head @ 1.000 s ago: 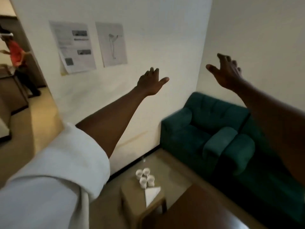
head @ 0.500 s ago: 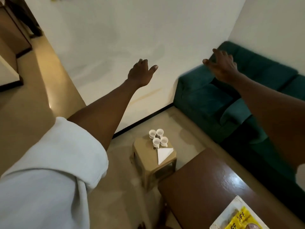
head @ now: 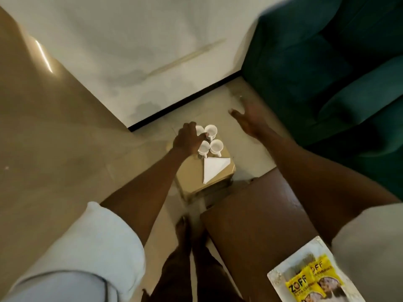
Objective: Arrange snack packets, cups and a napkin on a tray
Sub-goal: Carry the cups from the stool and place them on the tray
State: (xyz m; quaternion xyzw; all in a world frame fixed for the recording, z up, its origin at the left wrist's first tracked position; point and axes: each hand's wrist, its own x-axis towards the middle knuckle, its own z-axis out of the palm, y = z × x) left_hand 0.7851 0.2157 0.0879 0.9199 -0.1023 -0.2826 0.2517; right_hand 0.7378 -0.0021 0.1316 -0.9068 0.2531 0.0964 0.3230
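Cups [head: 210, 140] and napkin [head: 214, 170] remain off tray [head: 281, 272], lower right, holding packets [head: 314, 282]; left hand [head: 188, 139] reaches cups, grip unclear; right hand [head: 250, 119] released.

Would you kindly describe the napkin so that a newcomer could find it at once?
Find the green sofa; on the floor in front of it stands a small tan stool. The napkin lies on the stool's top, just nearer than four white cups: the only flat, white, folded triangle there.
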